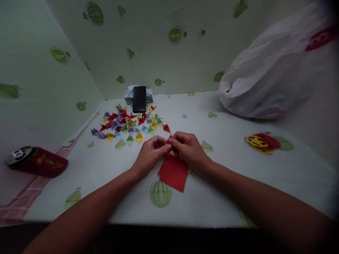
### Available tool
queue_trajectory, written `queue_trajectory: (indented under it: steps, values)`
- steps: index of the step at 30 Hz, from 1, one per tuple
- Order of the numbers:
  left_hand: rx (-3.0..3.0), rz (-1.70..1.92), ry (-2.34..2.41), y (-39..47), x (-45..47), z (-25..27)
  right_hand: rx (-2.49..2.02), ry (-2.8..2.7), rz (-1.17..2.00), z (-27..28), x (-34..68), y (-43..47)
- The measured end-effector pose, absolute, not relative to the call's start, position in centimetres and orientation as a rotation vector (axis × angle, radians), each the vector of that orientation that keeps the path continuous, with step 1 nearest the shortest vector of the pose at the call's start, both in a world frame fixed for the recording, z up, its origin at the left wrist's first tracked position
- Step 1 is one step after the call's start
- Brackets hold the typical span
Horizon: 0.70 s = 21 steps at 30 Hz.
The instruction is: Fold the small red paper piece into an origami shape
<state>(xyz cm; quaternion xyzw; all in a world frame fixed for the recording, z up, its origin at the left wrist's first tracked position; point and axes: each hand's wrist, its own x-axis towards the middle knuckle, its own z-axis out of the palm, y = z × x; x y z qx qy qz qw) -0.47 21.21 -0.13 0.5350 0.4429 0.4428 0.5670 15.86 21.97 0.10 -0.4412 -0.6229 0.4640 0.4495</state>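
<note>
At the far edge of the red paper square (pixel 174 173) on the table (pixel 206 208), the left hand (pixel 149 152) and right hand (pixel 190 149) pinched a small red paper piece (pixel 170 135), largely hidden by their fingers (pixel 164 150), near colourful origami (pixel 129 123).

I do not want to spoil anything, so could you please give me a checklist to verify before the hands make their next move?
1. Left hand pinching the small red paper: ok.
2. Right hand gripping the same piece: ok.
3. Edges of that piece aligned: cannot tell, fingers cover most of it.
4. Red square sheet on the table, below the hands: ok.
5. Red can clear of both arms: ok.
</note>
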Motion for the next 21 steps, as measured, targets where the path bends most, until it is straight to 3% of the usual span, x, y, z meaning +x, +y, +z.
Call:
queue_trajectory:
  steps: [7, 21]
  values:
    - [1.228, 1.074, 0.992, 21.20, -0.29, -0.51, -1.095, -1.429, 1.142, -0.28, 15.54, 21.52]
    - [0.822, 1.062, 0.740, 21.24, -0.47, -0.06, -0.820, -1.307, 1.520, 0.36, 15.96, 22.13]
